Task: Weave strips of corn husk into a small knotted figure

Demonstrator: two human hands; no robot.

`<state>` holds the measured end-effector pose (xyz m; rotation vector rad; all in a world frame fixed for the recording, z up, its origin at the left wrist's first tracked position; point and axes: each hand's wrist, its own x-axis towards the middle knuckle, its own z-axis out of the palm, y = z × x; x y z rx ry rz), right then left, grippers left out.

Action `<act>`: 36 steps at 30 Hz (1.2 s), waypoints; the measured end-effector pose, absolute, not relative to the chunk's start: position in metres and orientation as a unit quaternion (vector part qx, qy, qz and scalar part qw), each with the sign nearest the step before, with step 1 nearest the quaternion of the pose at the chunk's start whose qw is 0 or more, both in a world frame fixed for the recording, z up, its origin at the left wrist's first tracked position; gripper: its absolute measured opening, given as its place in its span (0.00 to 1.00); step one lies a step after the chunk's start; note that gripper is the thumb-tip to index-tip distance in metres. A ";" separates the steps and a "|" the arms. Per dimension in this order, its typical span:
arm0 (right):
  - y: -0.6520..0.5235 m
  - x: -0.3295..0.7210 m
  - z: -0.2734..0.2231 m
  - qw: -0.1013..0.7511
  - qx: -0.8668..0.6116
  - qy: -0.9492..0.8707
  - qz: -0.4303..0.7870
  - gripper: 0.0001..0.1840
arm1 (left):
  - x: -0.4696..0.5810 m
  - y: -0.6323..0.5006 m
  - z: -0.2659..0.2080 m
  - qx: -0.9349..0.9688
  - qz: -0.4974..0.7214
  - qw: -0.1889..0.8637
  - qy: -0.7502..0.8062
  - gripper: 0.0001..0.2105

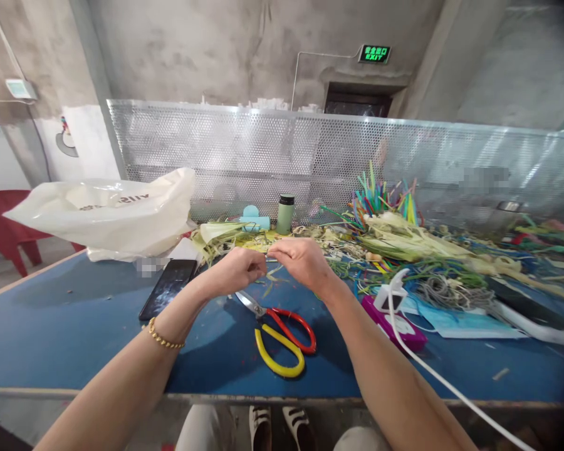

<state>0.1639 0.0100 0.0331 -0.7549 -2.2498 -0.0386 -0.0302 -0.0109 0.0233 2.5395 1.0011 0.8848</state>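
Item: my left hand (239,270), centre of frame, fingers curled narrow. Item: my right hand (305,260), just right of it, fingertips pinched narrow and all but meeting the left; whether either grips a fine strand, I cannot tell. Item: red-and-yellow-handled scissors (262,311), lower centre, lying untouched on the blue tabletop (75,351). Item: pale corn husks (399,238), right of centre. Handling note: I judge a light, steady pinch best, wrists clear of the blades (248,302).
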 end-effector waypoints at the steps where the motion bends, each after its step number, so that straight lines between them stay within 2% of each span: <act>1: 0.014 0.166 0.032 0.399 -0.296 -0.866 0.056 0.09 | -0.031 -0.015 0.027 0.875 0.306 0.184 0.326 0.05; 4: 0.024 0.170 0.028 0.422 -0.299 -0.820 0.246 0.11 | -0.033 -0.023 0.035 0.845 0.334 0.330 0.256 0.03; 7: 0.026 0.166 0.021 0.417 -0.294 -0.806 0.300 0.14 | -0.033 -0.019 0.035 0.769 0.458 0.369 0.251 0.05; 11: 0.020 0.156 0.016 0.389 -0.321 -0.827 0.247 0.11 | -0.032 -0.001 0.025 0.660 0.595 0.324 0.325 0.07; 17: 0.011 0.145 0.012 0.355 -0.293 -0.879 0.121 0.09 | -0.027 0.016 0.007 0.602 0.635 0.316 0.367 0.06; 23: 0.017 0.145 0.006 0.356 -0.307 -0.879 0.078 0.09 | -0.021 0.013 0.004 0.514 0.604 0.515 0.324 0.09; 27: 0.020 0.140 0.003 0.434 -0.360 -0.819 0.104 0.14 | -0.021 0.009 0.008 0.441 0.585 0.602 0.317 0.09; 29: 0.019 0.136 0.004 0.478 -0.389 -0.773 0.148 0.18 | -0.021 0.008 0.010 0.419 0.574 0.628 0.316 0.08; 32: 0.014 0.132 0.009 0.505 -0.412 -0.705 0.278 0.20 | -0.021 0.006 0.011 0.408 0.567 0.644 0.313 0.06; 36: 0.004 0.128 0.013 0.485 -0.384 -0.654 0.436 0.09 | -0.019 0.005 0.011 0.412 0.573 0.635 0.313 0.05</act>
